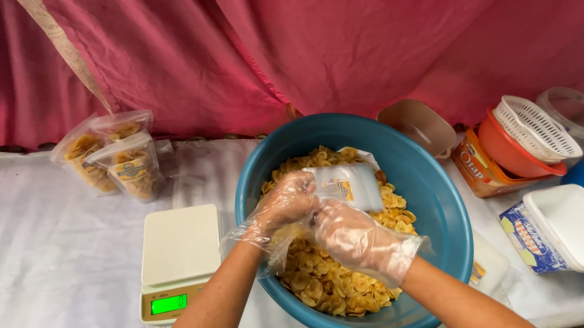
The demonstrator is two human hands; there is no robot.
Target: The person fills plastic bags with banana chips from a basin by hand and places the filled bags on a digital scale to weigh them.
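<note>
**Station status: pouch held over the chip basin**

I see both hands, in thin clear disposable gloves, meeting above the large teal basin [441, 203], which sits at the front edge of the table [39, 260] and is full of yellow sliced chips [323, 277].

1. The left hand [288, 202] has its fingers clenched on the lower left edge of a small clear plastic pouch [348, 184] with a printed label.
2. The right hand [353, 237] grasps the same pouch from below and to the right. I judge the two-handed grip serves to steady the pouch's edge.
3. The pouch hangs directly over the chips, so anything that spills would fall back into the basin.

A digital kitchen scale [179, 257] with a lit green display stands just left of the basin, within reach. Two filled, labelled chip bags [113, 155] lie toward the table's back left. Stacked plastic containers [529, 140] crowd the right end.
</note>
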